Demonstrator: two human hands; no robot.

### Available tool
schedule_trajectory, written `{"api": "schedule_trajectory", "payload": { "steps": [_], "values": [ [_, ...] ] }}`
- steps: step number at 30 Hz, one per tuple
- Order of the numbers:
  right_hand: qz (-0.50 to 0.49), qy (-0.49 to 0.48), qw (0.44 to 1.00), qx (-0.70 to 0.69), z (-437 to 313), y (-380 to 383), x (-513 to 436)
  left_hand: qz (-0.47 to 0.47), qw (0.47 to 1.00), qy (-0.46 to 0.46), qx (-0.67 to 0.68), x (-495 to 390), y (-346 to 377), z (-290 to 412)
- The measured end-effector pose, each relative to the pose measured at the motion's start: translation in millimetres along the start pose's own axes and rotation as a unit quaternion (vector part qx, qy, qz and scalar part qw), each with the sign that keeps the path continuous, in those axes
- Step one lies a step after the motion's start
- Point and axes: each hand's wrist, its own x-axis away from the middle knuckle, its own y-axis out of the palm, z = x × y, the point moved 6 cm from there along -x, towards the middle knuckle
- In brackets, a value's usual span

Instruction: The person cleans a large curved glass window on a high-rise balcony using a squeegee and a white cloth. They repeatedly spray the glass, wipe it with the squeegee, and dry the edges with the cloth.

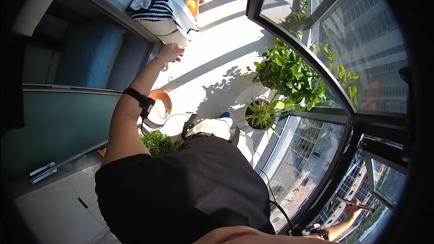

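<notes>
My left hand [171,53] is stretched out above the sunlit floor, its fingers loosely curled and slightly apart, with nothing visible in it. Just beyond it stands a pale container [159,28] draped with a striped black-and-white cloth [156,6]. At the lower right, my right hand [353,206] grips a slim rod-shaped tool [368,208] with a dark end, in front of the window glass beside an opened window sash [388,179]. What kind of tool it is cannot be told.
A leafy potted plant [295,74] and a spiky potted plant [261,113] stand beside the windows. A terracotta-coloured pot [164,100] and a green plant [159,144] are at the left. A large opened window frame [305,49] juts inward. Black cables hang near both arms.
</notes>
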Motion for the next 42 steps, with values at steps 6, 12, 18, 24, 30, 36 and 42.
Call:
{"api": "schedule_trajectory", "payload": {
  "steps": [6,12,18,24,30,36,42],
  "values": [
    [0.021,-0.053,0.995,-0.077,-13.4,-17.7,-6.6,0.193,0.974,-0.099,0.063,-64.5,-98.7,-101.6],
    [0.187,-0.075,0.978,-0.05,-38.3,-13.4,62.6,0.262,0.954,-0.144,-0.018,-141.6,-185.6,-116.5],
    [0.268,-0.09,0.954,-0.103,-87.0,37.3,163.3,0.294,0.942,-0.159,-0.039,-256.6,-281.8,-122.6],
    [0.335,-0.08,0.933,-0.103,-133.3,86.0,247.2,0.308,0.925,-0.169,-0.143,-385.0,-350.3,-158.3],
    [0.369,-0.082,0.92,-0.108,-166.3,106.0,302.9,0.265,0.898,-0.202,-0.289,-457.7,-379.2,-173.6],
    [0.386,-0.09,0.912,-0.106,-178.4,102.9,328.7,0.295,0.881,-0.18,-0.322,-448.1,-376.6,-158.0],
    [0.388,-0.107,0.909,-0.112,-182.2,95.2,326.9,0.406,0.84,-0.17,-0.318,-400.8,-421.7,-145.4]
  ]
}}
